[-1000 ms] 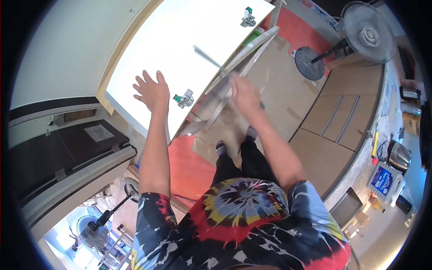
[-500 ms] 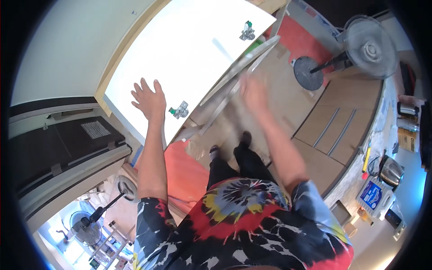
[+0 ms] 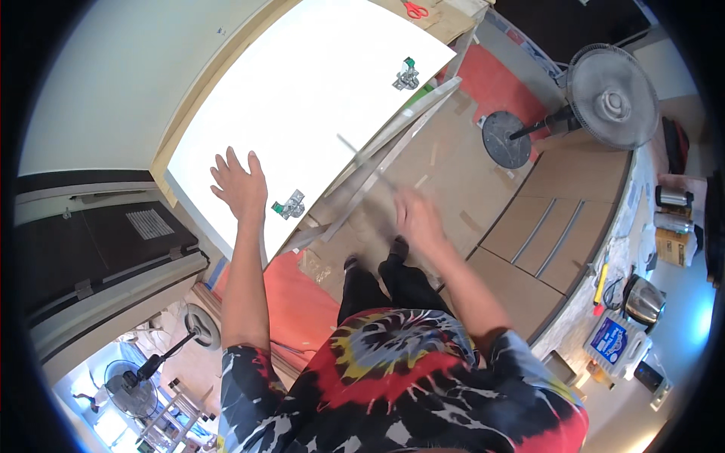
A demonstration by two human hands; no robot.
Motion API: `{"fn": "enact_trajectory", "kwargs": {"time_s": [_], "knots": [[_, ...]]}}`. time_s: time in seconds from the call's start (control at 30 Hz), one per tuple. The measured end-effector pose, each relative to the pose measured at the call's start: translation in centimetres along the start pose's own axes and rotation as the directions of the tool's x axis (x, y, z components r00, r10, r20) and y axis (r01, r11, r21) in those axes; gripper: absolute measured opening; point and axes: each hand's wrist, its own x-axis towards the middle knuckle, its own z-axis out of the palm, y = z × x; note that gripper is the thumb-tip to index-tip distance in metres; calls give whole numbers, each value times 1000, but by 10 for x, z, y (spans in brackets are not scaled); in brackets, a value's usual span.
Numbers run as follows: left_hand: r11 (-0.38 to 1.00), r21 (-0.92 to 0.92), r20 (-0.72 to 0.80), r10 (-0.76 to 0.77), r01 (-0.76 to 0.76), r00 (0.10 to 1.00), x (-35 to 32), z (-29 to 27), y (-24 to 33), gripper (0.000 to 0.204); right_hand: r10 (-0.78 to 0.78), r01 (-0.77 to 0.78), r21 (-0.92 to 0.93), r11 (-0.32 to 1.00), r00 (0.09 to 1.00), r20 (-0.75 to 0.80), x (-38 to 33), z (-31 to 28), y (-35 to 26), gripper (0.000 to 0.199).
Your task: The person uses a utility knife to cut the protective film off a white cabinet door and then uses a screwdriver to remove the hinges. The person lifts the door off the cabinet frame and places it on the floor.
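A large glossy white panel (image 3: pixel 302 83) lies tilted across the upper left on a wooden support. My left hand (image 3: pixel 240 185) rests on it with the fingers spread flat, holding nothing. Close to that hand, a metal cabinet hinge (image 3: pixel 291 204) with a green part sits near the panel's edge. A second such hinge (image 3: pixel 406 75) is farther along the same edge. My right hand (image 3: pixel 418 219), partly blurred, is closed on a long thin grey tool (image 3: pixel 366 162). Its far end reaches over the panel's near edge; motion blur hides its exact kind.
Red-handled scissors (image 3: pixel 414 10) lie beyond the panel. A standing fan (image 3: pixel 613 102) is at the upper right, near brown cabinet doors (image 3: pixel 521 219). The counter on the right holds a kettle (image 3: pixel 644 300) and a white-and-blue container (image 3: pixel 613 343). A red sheet (image 3: pixel 291 291) covers floor by my feet.
My right hand has drawn back toward me, and the grey tool has come with it. My left hand stays flat on the panel. The whole view has shifted slightly, bringing the scissors in.
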Motion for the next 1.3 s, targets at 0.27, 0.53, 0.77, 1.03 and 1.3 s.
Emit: {"fn": "enact_trajectory", "kwargs": {"time_s": [0.27,0.53,0.77,1.03,1.3], "knots": [[1000,15,13,9,-10,1000,1,2,3,64,356,-288,-251,924,888,292,137,-66,20,34],[1000,21,42,7,-8,999,1,-4,1,64,153,-128,-159,979,976,153,116,-55,43,22],[1000,-12,94,23,-22,995,7,-4,-4,65,16,16,-128,992,969,246,101,-66,56,22],[895,-446,259,113,15,959,24,-87,30,52,30,8,-152,988,969,245,131,-70,71,26],[819,-562,157,242,-115,958,-8,-34,152,51,-21,50,-121,991,974,227,160,-92,91,29]]}}
